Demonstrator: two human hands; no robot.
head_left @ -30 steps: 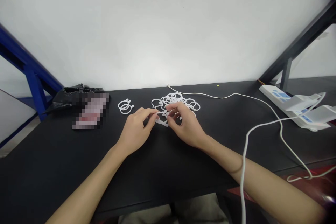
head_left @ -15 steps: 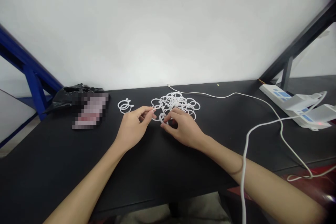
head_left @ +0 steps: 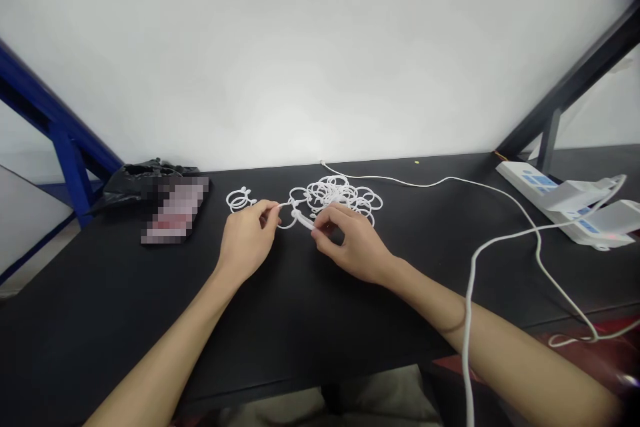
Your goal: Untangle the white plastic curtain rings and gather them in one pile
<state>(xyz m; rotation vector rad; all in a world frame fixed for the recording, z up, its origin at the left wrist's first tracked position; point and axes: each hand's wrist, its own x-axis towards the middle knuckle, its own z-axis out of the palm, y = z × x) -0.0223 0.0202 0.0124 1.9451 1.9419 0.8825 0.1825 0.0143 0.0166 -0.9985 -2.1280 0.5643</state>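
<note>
My left hand [head_left: 248, 238] pinches the edge of a thin white curtain ring [head_left: 287, 226] between thumb and fingertips. Opposite it, my right hand [head_left: 353, 241] grips another white curtain ring [head_left: 305, 220], seen nearly edge-on, its far end touching or overlapping the left one. Whether the two rings are linked I cannot tell. Just behind my right fingers lies a tangled pile of white rings [head_left: 336, 188], partly covered by that hand. To the left of my left hand, a small group of rings with round knobs [head_left: 235, 202] rests on the black table [head_left: 310, 320].
At the back left lie a black plastic bag [head_left: 125, 187] and a pixelated pinkish item [head_left: 175, 210]. A white power strip [head_left: 530, 187] with plugged-in adapters stands at right. One white cable [head_left: 470, 293] hangs across my right forearm. A pale wall [head_left: 310, 60] rises behind.
My left hand has shifted slightly left with its ring, and the gap between my hands is wider. The ring in my right hand now stretches towards the left one.
</note>
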